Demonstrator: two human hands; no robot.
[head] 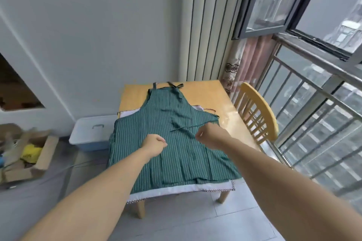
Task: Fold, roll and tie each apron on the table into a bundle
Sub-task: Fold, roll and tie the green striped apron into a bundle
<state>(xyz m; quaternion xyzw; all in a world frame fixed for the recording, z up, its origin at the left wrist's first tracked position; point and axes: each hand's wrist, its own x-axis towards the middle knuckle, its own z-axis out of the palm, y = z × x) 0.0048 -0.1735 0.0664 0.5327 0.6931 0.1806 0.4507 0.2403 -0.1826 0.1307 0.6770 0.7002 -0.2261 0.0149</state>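
The right hand [210, 135] is seen curled into a loose fist above the green striped apron [172, 143], with a thin green tie strap [186, 127] running up to its fingers; the strap appears to be pinched there, though the contact itself is hidden behind the knuckles. The left hand [154, 146] is likewise curled, its fingers bunched over the middle of the apron; whether cloth is pinched beneath them cannot be told. The apron is spread flat and unrolled on the wooden table [225, 103], its bib toward the far edge, where the neck straps [173, 86] lie knotted, and its skirt reaching over the near edge. Under the apron, a white cloth [176, 189] with a checked border is laid, showing along the near edge of the table and at both sides of the bib. A wooden chair [258, 113] is set against the right side of the table. Left of the table, on the floor, a white lidded storage box [92, 133] is placed, and further left an open cardboard box [29, 162] holding something yellow. Right of the table, a metal railing [313, 123] and an open window [274, 2] are seen.
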